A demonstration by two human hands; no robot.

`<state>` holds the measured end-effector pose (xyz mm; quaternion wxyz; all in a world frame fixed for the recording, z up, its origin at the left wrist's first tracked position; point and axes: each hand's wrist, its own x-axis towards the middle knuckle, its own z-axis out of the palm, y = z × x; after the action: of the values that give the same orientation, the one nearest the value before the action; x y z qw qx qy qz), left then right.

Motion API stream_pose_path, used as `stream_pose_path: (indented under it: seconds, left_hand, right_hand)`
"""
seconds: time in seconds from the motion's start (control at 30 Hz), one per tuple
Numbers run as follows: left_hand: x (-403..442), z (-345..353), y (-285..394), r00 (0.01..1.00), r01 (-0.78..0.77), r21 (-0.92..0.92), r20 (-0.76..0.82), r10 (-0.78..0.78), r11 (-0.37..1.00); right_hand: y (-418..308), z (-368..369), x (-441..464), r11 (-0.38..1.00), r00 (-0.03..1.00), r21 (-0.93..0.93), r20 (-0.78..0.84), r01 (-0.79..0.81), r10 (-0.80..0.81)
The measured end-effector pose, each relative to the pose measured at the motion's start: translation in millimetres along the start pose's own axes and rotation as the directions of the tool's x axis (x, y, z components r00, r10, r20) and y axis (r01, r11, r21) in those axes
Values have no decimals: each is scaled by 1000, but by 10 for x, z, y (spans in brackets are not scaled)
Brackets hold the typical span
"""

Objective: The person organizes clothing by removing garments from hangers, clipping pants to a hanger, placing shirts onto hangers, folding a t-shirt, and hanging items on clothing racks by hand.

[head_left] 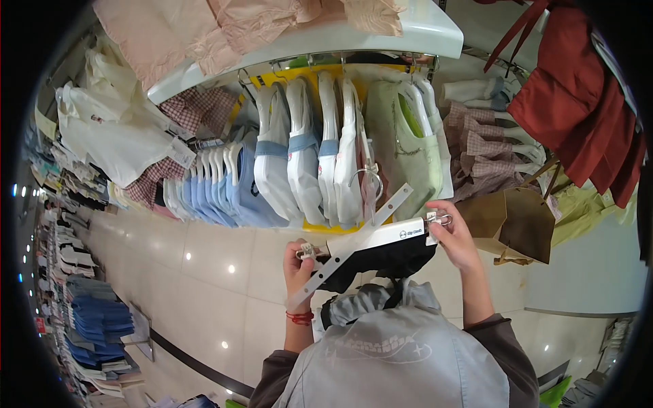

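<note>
A white clip hanger (381,234) with a metal hook is held level in front of my body, and a black garment (384,260) hangs from it. My left hand (298,264) is closed round the clip at the hanger's left end, with a red bracelet on the wrist. At the other end, the thumb and fingers of my right hand (454,236) pinch the metal clip. A translucent strip with holes (340,258) crosses the hanger diagonally and passes by my left hand.
Beyond the hanger, white and blue garments (272,177) and a light green one (401,149) hang on a rail under a white shelf (435,34). A brown paper bag (510,221) is at the right, below red garments (571,95). Clothes racks line the left.
</note>
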<state>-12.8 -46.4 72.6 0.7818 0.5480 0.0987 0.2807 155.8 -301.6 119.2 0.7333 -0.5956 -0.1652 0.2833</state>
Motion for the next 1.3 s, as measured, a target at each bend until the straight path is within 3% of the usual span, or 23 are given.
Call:
stream_pose_path:
  seconds: [0.07,0.17,0.2,0.3,0.43,0.47,0.57,0.6,0.67,0.7,0.73,0.77,0.8,0.87,0.97,1.0,1.1,1.13,1.2,1.3]
  left_hand:
    - [13,-18,100,985,63,-73,167,-51,995]
    - [79,-54,311,898,169,175,379,-225,970]
    - [130,-116,386,817,237,299,453,-357,924]
    - [239,-17,554,806,-35,563,504,-310,826]
    - [232,442,594,705,-35,697,525,-477,716]
    - [199,489,445,692,-76,688,558,-458,722]
    - [159,590,365,724,182,725,358,-589,665]
    - [127,627,358,779,119,676,391,-491,727]
    - [100,576,307,768,163,699,354,-534,697]
    - [92,549,281,764,186,709,332,-554,681]
    - [89,536,269,761,203,717,313,-568,667]
    - [82,524,262,759,221,726,292,-583,652]
    - [72,513,255,756,239,734,271,-597,636]
    - [54,504,210,755,259,710,274,-596,655]
    - [49,560,226,768,258,698,272,-580,668]
    - [47,574,234,775,257,696,266,-573,671]
    - [33,499,181,787,214,718,275,-552,663]
    - [16,503,194,798,258,689,243,-552,677]
    - [11,526,250,817,335,624,180,-548,706]
    - [-16,416,170,862,256,665,172,-478,702]
  right_hand:
    - [202,16,65,992,990,66,-96,107,-100]
    - [229,79,69,979,976,55,-107,197,-191]
    - [200,104,56,976,974,35,-88,215,-211]
    - [96,163,37,975,973,-15,59,224,-222]
    - [-11,281,40,975,958,-96,224,202,-177]
    - [-28,307,56,971,950,-105,252,214,-183]
    - [-134,240,171,927,914,-233,351,295,-203]
    - [-175,226,212,954,925,-149,320,261,-203]
    - [-296,193,340,981,945,23,266,190,-189]
    - [-417,164,448,954,938,-4,181,300,-295]
    - [-528,129,625,904,901,-45,115,425,-418]
    - [-605,41,832,828,856,-235,44,510,-515]
    - [-701,12,1032,836,865,-282,-37,471,-500]
    - [-628,-126,1553,712,782,-468,-66,524,-619]
    - [-675,-150,2004,513,726,-730,-35,451,-687]
    - [-715,-144,2091,449,752,-800,5,399,-659]
    - [-671,-33,2324,343,736,-851,72,398,-673]
    - [-625,-47,2415,372,688,-807,59,460,-723]
    - [-633,-92,2439,473,757,-764,31,439,-653]
    - [-770,-51,2379,512,772,-719,53,469,-633]
